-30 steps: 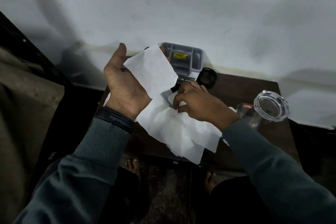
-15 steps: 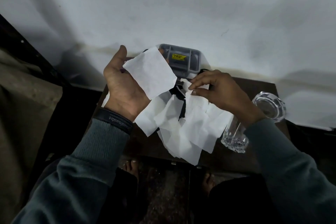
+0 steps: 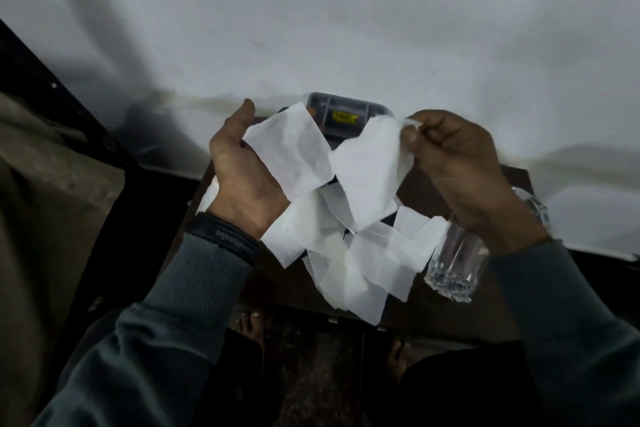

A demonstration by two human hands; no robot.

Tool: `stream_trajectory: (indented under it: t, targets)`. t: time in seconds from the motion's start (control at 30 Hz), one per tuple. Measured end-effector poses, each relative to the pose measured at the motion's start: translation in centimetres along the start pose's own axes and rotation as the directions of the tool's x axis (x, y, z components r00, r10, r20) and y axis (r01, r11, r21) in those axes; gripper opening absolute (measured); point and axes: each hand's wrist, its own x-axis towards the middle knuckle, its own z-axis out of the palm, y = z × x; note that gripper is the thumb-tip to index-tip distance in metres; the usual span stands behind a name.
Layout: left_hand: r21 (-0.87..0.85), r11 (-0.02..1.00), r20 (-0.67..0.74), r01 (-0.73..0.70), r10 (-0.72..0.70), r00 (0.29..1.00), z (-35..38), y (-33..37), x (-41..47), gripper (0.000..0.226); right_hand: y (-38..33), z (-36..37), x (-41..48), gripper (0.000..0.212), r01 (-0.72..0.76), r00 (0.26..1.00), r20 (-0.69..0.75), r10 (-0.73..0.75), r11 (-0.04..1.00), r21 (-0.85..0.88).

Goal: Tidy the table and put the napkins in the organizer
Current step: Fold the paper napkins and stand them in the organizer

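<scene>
My left hand (image 3: 242,180) is raised palm up over the table's left side, with a white napkin (image 3: 291,149) lying across its fingers. My right hand (image 3: 453,163) pinches the corner of a second napkin (image 3: 370,170), lifted clear of the table. Several more white napkins (image 3: 356,260) lie loosely overlapped on the dark table (image 3: 512,180) under both hands. The grey organizer (image 3: 346,113) with a yellow label stands at the table's far edge against the wall, partly hidden by the held napkins.
A clear faceted glass (image 3: 453,263) stands on the table's right part, under my right wrist. A white wall (image 3: 311,28) rises right behind the table. Dark floor and bare feet show below the near edge.
My right hand has picked one napkin out of the pile and lifted it up and to the right. My left hand has kept its napkin and stayed about where it was.
</scene>
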Motion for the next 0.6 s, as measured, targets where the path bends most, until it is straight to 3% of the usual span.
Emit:
stream_trajectory:
  t: [0.1,0.2,0.3,0.37,0.4,0.5,0.6]
  targets:
    - [0.017,0.999,0.04,0.046,-0.047,0.998,0.3,-0.7,0.2,0.043,-1.5,0.6,-0.5,0.017,-0.079,0.994,0.102,0.048,0.942,0.327]
    - [0.033,0.989,0.106,0.147,-0.15,0.983,0.8,-2.4,-0.2,0.043,-2.0,1.4,-0.8,0.024,-0.19,0.976,0.185,0.115,0.865,0.464]
    - [0.044,0.977,0.164,0.21,-0.214,0.963,1.4,-3.9,-0.9,0.034,-1.6,2.6,-0.7,0.029,-0.291,0.955,0.165,0.244,0.871,0.395]
    - [0.043,0.964,0.199,0.263,-0.266,0.943,1.7,-4.3,-1.3,0.042,-1.3,3.3,-0.5,0.057,-0.369,0.929,0.145,0.34,0.861,0.351]
    - [0.037,0.956,0.237,0.291,-0.291,0.927,1.8,-4.4,-1.4,0.046,-1.1,3.6,-0.4,0.06,-0.359,0.933,0.108,0.342,0.882,0.306]
    - [-0.017,0.938,0.236,0.346,-0.333,0.913,1.9,-4.1,-1.2,0.069,-0.4,3.7,-0.3,0.028,-0.215,0.977,-0.008,0.215,0.975,0.054]
    - [0.031,0.927,0.221,0.374,-0.371,0.902,1.3,-3.8,-0.7,0.086,0.3,3.0,-0.2,0.015,-0.17,0.985,-0.032,0.17,0.985,-0.002]
